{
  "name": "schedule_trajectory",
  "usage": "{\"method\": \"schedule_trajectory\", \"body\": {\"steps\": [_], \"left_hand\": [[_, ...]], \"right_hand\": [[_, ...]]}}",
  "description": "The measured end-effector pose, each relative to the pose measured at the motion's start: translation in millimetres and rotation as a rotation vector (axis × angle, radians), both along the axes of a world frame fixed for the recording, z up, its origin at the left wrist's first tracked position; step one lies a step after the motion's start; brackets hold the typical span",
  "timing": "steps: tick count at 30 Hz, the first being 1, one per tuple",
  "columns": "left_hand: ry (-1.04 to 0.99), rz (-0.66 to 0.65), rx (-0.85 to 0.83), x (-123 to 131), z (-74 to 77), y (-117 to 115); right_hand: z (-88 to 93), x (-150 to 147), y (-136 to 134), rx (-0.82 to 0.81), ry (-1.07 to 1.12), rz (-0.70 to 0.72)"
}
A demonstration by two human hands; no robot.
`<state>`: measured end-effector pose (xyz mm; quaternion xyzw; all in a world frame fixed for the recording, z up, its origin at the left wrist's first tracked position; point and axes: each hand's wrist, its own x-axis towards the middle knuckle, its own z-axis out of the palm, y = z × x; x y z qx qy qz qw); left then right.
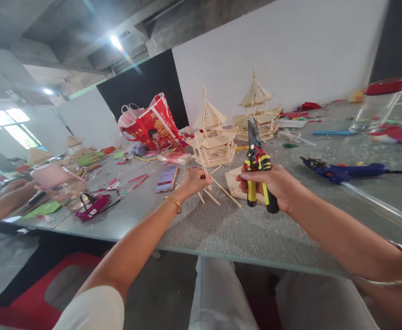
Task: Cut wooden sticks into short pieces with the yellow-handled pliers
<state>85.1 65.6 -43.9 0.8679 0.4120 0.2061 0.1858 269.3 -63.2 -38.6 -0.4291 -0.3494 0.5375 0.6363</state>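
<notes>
My right hand (266,183) grips a pair of pruning shears (255,146) by their yellow and black handles, with the blades pointing up. Thin wooden sticks (201,153) stand almost upright in the closed fingers of my left hand (195,179). Several loose sticks (226,192) lie on the table just below that hand. Partly hidden behind the shears is a flat panel of wooden sticks (233,183). Beyond my hands stand two pavilion models made of sticks, a nearer one (212,137) and a farther one (255,103).
A blue glue gun (345,172) with a clear glue stick lies at the right. Behind it stands a clear jar (376,107) with a red lid. To the left are a phone (166,178), a red bag (149,121) and a purple pouch (92,206). Another person's arm (8,204) reaches in at far left.
</notes>
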Motion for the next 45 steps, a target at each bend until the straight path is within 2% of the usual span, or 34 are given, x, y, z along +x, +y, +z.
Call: {"method": "schedule_trajectory", "body": {"steps": [7, 9, 11, 15, 18, 23, 27, 34, 39, 42, 45], "left_hand": [[-0.015, 0.002, 0.005, 1.3, -3.5, -8.5], [-0.082, 0.022, -0.099, 2.1, -2.3, -9.2], [-0.224, 0.055, -0.281, 1.4, 2.9, -8.8], [-0.46, 0.051, -0.655, -4.9, 22.1, -8.5], [-0.464, -0.01, -0.804, -10.1, 34.5, -10.5], [-0.362, -0.132, -0.902, -15.7, 45.6, -20.5], [-0.312, -0.147, -0.915, -15.0, 54.7, -37.6], [-0.416, -0.162, -0.807, 5.9, 67.3, -59.0], [-0.376, -0.196, -0.749, 20.0, 72.9, -61.3], [-0.332, -0.172, -0.698, 25.6, 77.2, -64.2], [-0.296, -0.144, -0.628, 30.5, 82.4, -68.0]], "right_hand": [[-3.7, 1.2, 2.1, -0.014, 0.007, -0.028], [-4.5, 1.4, 2.2, -0.011, 0.004, -0.04], [-4.9, 1.3, 2.3, -0.01, -0.007, -0.059], [-3.6, 0.4, 2.3, -0.003, -0.009, -0.045], [-1.1, -1.3, 1.5, -0.02, 0.003, -0.047], [0.0, -3.1, -0.6, -0.029, -0.044, -0.044], [-2.1, -6.8, -3.7, 0.03, -0.088, 0.023], [1.1, -21.5, -16.0, 0.184, -0.124, 0.263], [-0.6, -21.8, -14.8, 0.227, -0.203, 0.223], [-4.0, -21.9, -11.5, 0.228, -0.256, 0.169], [-5.7, -23.5, -10.1, 0.233, -0.22, 0.127]]}}
